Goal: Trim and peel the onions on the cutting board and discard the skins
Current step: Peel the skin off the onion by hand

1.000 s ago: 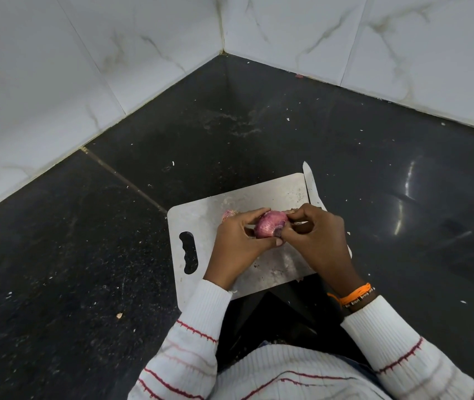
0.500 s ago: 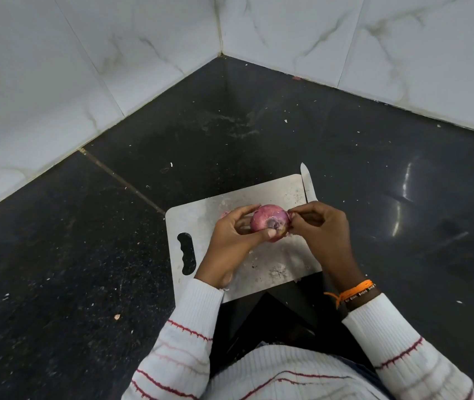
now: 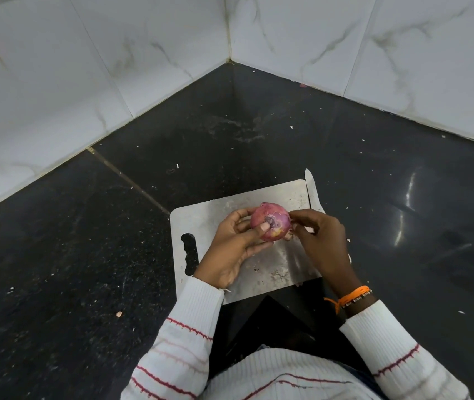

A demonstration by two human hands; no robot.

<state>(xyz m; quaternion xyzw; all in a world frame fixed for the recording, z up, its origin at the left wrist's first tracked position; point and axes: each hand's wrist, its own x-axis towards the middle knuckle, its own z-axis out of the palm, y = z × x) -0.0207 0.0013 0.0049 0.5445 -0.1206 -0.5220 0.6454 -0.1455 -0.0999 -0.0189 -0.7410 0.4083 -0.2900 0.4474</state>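
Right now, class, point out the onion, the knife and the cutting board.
onion (image 3: 271, 222), head view, its trimmed cut face.
knife (image 3: 311, 189), head view, its bare blade.
cutting board (image 3: 201, 217), head view, bare surface above the handle slot.

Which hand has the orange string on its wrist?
The right hand; an orange band circles its wrist. The left hand, gripping the onion, has only a sleeve.

No text, label, brand or number can be read anywhere. The dark band (image 3: 355, 300) on the right wrist, near the orange thread, may carry small pale lettering, but it is too small to read.
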